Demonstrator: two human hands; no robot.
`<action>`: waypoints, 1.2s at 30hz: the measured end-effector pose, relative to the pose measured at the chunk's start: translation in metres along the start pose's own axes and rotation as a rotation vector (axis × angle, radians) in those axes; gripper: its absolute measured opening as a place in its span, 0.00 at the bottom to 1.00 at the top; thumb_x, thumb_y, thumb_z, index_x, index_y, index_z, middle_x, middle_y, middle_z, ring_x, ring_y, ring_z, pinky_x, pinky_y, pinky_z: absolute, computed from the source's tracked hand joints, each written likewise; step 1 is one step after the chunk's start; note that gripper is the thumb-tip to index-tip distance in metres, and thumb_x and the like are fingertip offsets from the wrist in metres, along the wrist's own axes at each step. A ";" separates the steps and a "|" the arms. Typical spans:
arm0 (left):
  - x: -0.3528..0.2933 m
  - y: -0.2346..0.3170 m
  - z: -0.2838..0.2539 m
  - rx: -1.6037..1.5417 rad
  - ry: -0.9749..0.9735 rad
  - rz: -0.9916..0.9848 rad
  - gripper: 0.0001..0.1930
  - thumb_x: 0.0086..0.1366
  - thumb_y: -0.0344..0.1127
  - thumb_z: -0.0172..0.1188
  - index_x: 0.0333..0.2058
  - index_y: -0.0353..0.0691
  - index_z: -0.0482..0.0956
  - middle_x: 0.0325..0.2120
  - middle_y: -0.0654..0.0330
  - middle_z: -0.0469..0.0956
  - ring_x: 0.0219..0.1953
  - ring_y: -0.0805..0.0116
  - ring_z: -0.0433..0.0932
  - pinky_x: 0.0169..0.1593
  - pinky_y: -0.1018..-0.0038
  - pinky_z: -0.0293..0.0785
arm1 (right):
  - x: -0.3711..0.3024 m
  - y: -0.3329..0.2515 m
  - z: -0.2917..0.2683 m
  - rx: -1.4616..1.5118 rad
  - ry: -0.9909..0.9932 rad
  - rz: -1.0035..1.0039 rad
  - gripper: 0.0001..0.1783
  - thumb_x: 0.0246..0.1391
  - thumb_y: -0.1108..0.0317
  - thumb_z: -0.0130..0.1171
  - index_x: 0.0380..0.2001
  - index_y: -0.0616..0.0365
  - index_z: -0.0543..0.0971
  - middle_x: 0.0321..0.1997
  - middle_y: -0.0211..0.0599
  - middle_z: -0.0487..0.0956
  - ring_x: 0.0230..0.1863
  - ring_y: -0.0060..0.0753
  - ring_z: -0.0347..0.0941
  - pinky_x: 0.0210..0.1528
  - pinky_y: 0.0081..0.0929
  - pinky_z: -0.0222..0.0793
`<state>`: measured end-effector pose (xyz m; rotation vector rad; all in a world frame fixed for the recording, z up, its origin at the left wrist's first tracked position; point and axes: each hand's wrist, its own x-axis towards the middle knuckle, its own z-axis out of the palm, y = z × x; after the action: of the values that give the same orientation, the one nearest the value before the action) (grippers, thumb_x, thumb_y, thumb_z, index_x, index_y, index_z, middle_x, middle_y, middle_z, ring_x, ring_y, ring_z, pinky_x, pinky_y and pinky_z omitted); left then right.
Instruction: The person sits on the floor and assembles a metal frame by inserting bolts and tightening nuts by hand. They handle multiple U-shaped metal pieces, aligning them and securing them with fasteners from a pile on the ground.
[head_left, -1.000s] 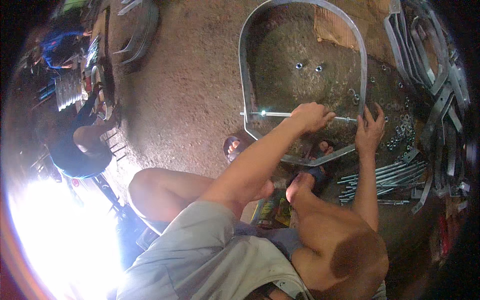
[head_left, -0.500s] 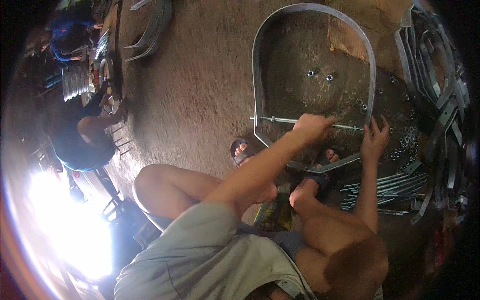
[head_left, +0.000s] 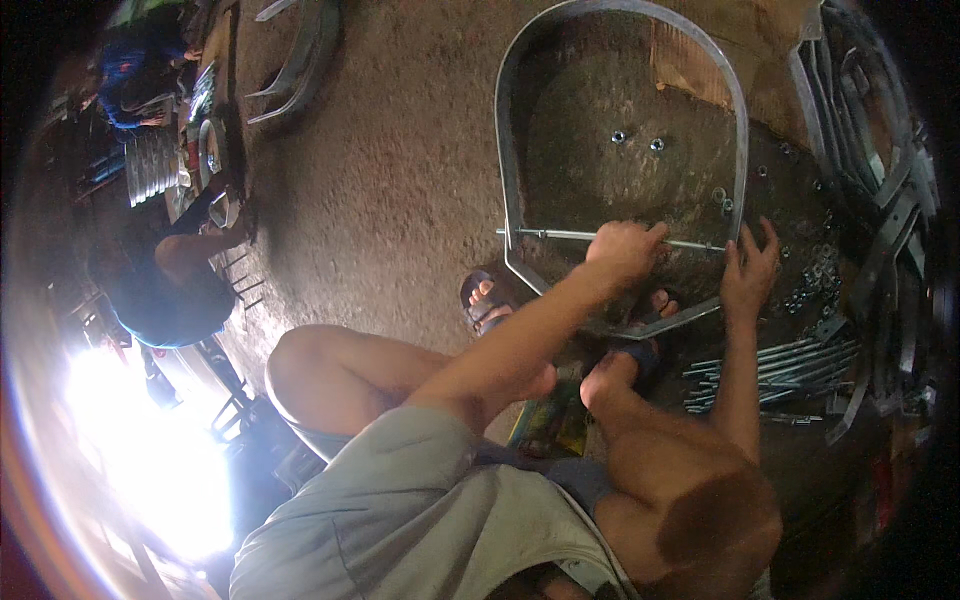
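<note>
Since the earlier frame, the left hand (head_left: 625, 248) has shifted toward the hoop's (head_left: 742, 120) left side, grip curled around the rod (head_left: 570, 235) spanning it; the right hand's (head_left: 750, 272) grip is parted at its right side.

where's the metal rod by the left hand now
In the head view, the metal rod is right of centre, crossing the lower part of the bent frame, with the left hand over its middle and the right hand at its right end.
</note>
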<state>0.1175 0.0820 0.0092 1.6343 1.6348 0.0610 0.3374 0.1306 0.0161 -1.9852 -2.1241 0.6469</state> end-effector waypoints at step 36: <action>0.000 -0.017 0.026 0.046 0.311 0.052 0.18 0.66 0.55 0.60 0.38 0.46 0.79 0.25 0.52 0.81 0.32 0.45 0.81 0.37 0.54 0.76 | 0.000 0.001 -0.008 0.225 -0.032 0.167 0.39 0.39 0.48 0.76 0.57 0.47 0.79 0.69 0.45 0.63 0.68 0.56 0.59 0.68 0.50 0.57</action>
<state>0.1176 0.0668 -0.0176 1.7700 1.8349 0.3204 0.3414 0.1324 0.0225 -2.0512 -1.8212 0.9076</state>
